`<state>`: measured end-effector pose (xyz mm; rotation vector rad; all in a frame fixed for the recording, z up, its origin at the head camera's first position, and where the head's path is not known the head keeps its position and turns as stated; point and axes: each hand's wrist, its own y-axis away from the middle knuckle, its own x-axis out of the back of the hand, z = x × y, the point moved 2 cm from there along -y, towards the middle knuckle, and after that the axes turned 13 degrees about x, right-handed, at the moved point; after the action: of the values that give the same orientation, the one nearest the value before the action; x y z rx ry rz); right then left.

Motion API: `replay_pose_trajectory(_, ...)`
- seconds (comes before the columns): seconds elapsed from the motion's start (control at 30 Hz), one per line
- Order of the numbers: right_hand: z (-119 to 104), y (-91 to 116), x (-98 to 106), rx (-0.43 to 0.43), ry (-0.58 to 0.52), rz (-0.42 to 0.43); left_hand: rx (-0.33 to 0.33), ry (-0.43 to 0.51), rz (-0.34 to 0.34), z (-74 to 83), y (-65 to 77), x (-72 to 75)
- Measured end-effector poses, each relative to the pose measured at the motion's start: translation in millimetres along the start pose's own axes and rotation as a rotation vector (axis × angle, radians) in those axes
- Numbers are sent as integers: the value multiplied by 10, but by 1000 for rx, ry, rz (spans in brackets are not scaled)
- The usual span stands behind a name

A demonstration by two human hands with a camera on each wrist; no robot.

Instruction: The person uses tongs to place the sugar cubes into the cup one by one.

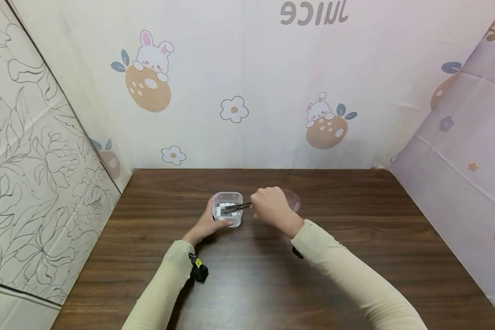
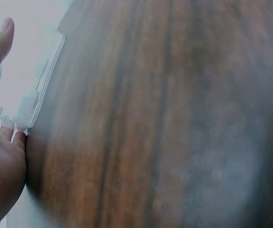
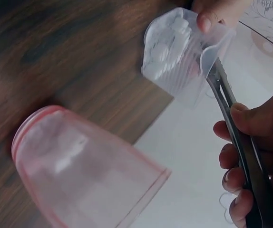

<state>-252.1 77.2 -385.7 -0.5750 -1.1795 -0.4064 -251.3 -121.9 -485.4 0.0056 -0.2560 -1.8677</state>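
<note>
My left hand (image 1: 205,225) grips a small clear plastic container (image 1: 236,222) from its left side, thumb at the near wall. White cubes (image 1: 219,211) lie inside it. In my right hand (image 1: 273,207) is a pair of metal tongs (image 1: 242,206), and their tips reach down into the container among the cubes. The right wrist view shows my fingers wrapped around the dark handles of the tongs (image 3: 246,152). Whether a cube sits between the tips cannot be made out. In the left wrist view the container is overexposed.
A translucent pink cup (image 3: 89,166) stands upright on the wooden table (image 1: 247,279), just right of the container and partly behind my right hand in the head view. A patterned curtain (image 1: 264,68) hangs along the table's back edge, with other cloth on both sides.
</note>
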Motion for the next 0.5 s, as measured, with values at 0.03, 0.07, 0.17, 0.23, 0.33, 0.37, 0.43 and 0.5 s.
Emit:
replay_pose_trajectory(0.03,-16,-14,-6,4,0,-1,0,3,1,-5,-4,0)
replay_pose_trajectory(0.07,-31,-28,-12,7,7,-4,-3,6,1,-10,-9,0)
replay_pose_trajectory(0.17,-75,-67,-34,23,20,-2,-6,14,-1,-23,-21,0)
replay_pose_trajectory(0.23,-99,-90,-55,27,37,-1,-6,21,-7,-29,-27,1)
replay_pose_trajectory(0.33,-128,-119,-85,29,53,2,-4,25,-12,-29,-29,6)
replay_pose_trajectory(0.37,-136,-128,-92,28,58,4,-2,24,-13,-28,-28,9)
replay_pose_trajectory(0.43,-151,-145,-101,26,55,11,-1,23,-11,-25,-27,17)
replay_pose_trajectory(0.5,-167,-162,-102,27,63,17,-3,19,-9,-29,-37,24)
